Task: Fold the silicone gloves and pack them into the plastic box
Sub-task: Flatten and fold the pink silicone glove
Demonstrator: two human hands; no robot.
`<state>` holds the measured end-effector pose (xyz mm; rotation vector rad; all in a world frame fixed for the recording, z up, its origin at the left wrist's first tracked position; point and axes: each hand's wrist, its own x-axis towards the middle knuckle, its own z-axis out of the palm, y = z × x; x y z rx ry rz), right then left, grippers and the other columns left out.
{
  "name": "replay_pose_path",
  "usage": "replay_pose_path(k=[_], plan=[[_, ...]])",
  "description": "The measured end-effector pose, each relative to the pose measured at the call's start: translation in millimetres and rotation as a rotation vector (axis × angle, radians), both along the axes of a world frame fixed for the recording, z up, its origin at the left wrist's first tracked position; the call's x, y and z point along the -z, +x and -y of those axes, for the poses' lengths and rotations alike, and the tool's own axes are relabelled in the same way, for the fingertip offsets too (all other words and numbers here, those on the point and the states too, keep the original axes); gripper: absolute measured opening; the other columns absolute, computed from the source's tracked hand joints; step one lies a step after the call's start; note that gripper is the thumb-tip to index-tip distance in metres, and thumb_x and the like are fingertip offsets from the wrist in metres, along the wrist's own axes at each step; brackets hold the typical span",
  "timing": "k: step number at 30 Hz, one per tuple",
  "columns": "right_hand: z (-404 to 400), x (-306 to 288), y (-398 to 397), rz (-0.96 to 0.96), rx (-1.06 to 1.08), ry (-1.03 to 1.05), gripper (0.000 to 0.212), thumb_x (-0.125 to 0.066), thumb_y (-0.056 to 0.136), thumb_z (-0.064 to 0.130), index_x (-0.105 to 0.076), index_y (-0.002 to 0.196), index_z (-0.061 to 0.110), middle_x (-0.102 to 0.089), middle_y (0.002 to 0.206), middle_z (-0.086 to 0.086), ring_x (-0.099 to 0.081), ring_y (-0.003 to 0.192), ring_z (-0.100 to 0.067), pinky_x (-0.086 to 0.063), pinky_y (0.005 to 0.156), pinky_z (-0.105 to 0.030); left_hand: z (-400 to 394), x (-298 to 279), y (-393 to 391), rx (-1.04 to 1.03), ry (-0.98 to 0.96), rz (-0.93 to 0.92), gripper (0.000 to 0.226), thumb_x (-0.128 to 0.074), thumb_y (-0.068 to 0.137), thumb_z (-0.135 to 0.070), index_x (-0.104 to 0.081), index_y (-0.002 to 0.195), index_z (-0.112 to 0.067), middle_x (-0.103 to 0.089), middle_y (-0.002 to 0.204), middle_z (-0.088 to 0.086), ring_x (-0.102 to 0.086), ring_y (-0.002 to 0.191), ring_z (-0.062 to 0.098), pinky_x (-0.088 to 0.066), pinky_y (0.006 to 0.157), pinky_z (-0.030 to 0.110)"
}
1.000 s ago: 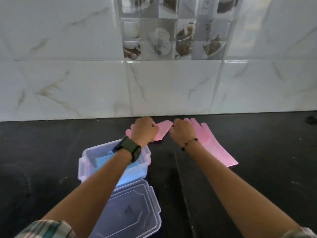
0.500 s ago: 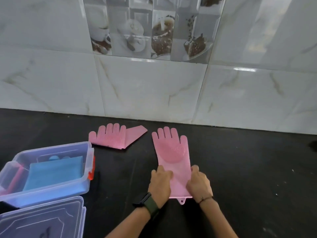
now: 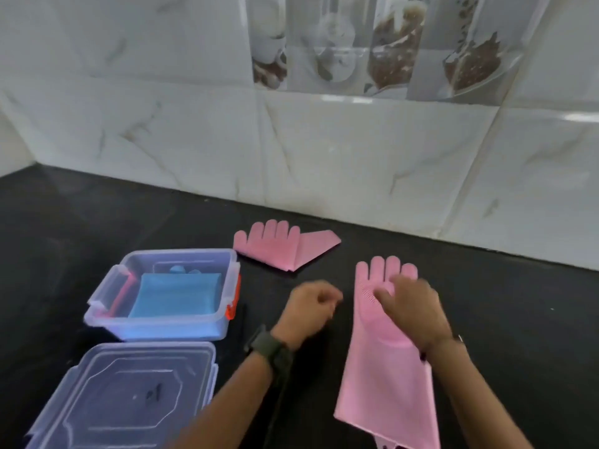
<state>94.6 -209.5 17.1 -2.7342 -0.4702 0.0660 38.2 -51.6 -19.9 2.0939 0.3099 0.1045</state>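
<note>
A pink silicone glove (image 3: pixel 379 377) lies flat and unfolded on the black counter, fingers toward the wall. My right hand (image 3: pixel 411 311) rests on its palm area, fingers spread and pressing down. My left hand (image 3: pixel 311 307) hovers just left of that glove, loosely curled and holding nothing. A second pink glove (image 3: pixel 285 247) lies folded near the wall. The clear plastic box (image 3: pixel 162 325) stands open at the left with folded blue gloves (image 3: pixel 176 299) inside.
The box's clear lid (image 3: pixel 129 396) lies on the counter in front of the box. A marble-tiled wall (image 3: pixel 324 157) closes the back of the black counter (image 3: pixel 518 319). A dark watch sits on my left wrist.
The unfolded glove was pulled toward me and laid flat. Both hands left its cuff; the right hand moved up onto the palm area, and the left hand lifted off to the left.
</note>
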Motion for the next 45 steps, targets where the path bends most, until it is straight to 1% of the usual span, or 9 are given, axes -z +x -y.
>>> replay_pose_path(k=[6,10,13,17,22,25,31,38,45], plan=[[-150.4,26.7,75.2,-0.179,-0.264,0.116,0.045,-0.051,0.092,0.029,-0.039,0.052,0.011,-0.037,0.056,-0.003,-0.038,0.062,-0.021,-0.032,0.061,-0.029,-53.1,5.7,48.8,-0.658,-0.256,-0.038,0.044,-0.049,0.086,0.002,-0.048,0.130,-0.002,-0.051,0.134,0.018,-0.051,0.120,0.029,-0.042,0.101,0.034],[-199.5,50.6,97.7,-0.234,-0.158,-0.009,0.035,-0.057,0.086,0.034,-0.056,0.107,0.006,-0.063,0.095,-0.010,-0.060,0.090,-0.027,-0.050,0.087,-0.035,-59.4,12.5,65.7,-0.764,-0.441,0.012,0.042,-0.048,0.091,-0.004,-0.043,0.132,-0.006,-0.049,0.133,0.015,-0.053,0.116,0.025,-0.043,0.084,0.025],[-205.4,50.3,99.4,-0.230,-0.153,0.075,0.029,-0.055,0.088,0.020,-0.058,0.107,-0.001,-0.064,0.098,-0.016,-0.060,0.092,-0.030,-0.049,0.086,-0.038,-61.3,12.2,71.1,-0.781,-0.559,0.047,0.031,-0.043,0.094,-0.017,-0.048,0.121,-0.004,-0.053,0.125,0.019,-0.056,0.106,0.028,-0.043,0.072,0.024],[-179.2,37.7,67.7,-0.002,-0.382,0.322,0.023,-0.053,0.091,0.014,-0.059,0.069,0.008,-0.063,0.077,-0.012,-0.052,0.070,-0.020,-0.041,0.066,-0.031,-61.9,3.8,74.0,-0.628,-0.793,0.141,0.055,-0.057,0.088,-0.031,-0.041,0.132,-0.001,-0.056,0.128,0.021,-0.059,0.109,0.033,-0.047,0.082,0.035],[-125.4,14.4,34.2,0.271,-0.611,0.253,0.031,-0.055,0.089,0.017,-0.063,0.117,0.006,-0.065,0.123,-0.008,-0.053,0.104,-0.023,-0.042,0.096,-0.028,-52.3,-17.2,61.4,-0.355,-0.888,0.211,0.047,-0.060,0.088,-0.021,-0.046,0.129,-0.003,-0.063,0.087,0.008,-0.064,0.077,0.016,-0.053,0.064,0.025],[-90.9,-16.7,9.1,0.330,-0.632,0.344,0.026,-0.064,0.084,0.022,-0.068,0.106,0.009,-0.066,0.122,-0.006,-0.051,0.102,-0.022,-0.042,0.094,-0.031,-46.1,-38.9,51.3,-0.164,-0.889,0.191,0.016,-0.049,0.094,-0.018,-0.063,0.095,-0.009,-0.058,0.067,-0.002,-0.059,0.052,0.006,-0.050,0.047,0.019],[-3.0,-58.7,-16.9,0.441,-0.212,0.711,0.027,-0.053,0.084,0.034,-0.064,0.101,0.018,-0.054,0.098,0.031,-0.050,0.091,-0.004,-0.041,0.079,-0.014,-10.9,-82.7,41.4,0.369,-1.137,0.211,0.042,-0.039,0.090,-0.020,-0.053,0.122,0.003,-0.064,0.110,0.016,-0.060,0.103,0.029,-0.048,0.092,0.041],[65.3,-8.8,-33.4,-0.234,-0.011,1.187,0.067,-0.061,0.075,0.054,-0.046,0.131,0.021,-0.060,0.128,0.005,-0.060,0.117,-0.012,-0.055,0.088,-0.019,42.3,-90.3,57.4,0.436,-1.110,-0.044,0.032,-0.064,0.073,-0.020,-0.067,0.104,-0.014,-0.071,0.086,0.006,-0.068,0.082,0.021,-0.057,0.075,0.035],[81.1,23.4,-41.0,-0.376,0.233,1.345,0.019,-0.072,0.078,0.009,-0.069,0.097,0.006,-0.077,0.091,-0.011,-0.072,0.076,-0.020,-0.060,0.067,-0.032,39.4,-74.5,99.9,0.417,-0.952,-0.171,0.021,-0.068,0.075,-0.019,-0.068,0.096,-0.012,-0.075,0.082,0.005,-0.073,0.078,0.017,-0.059,0.067,0.030]])
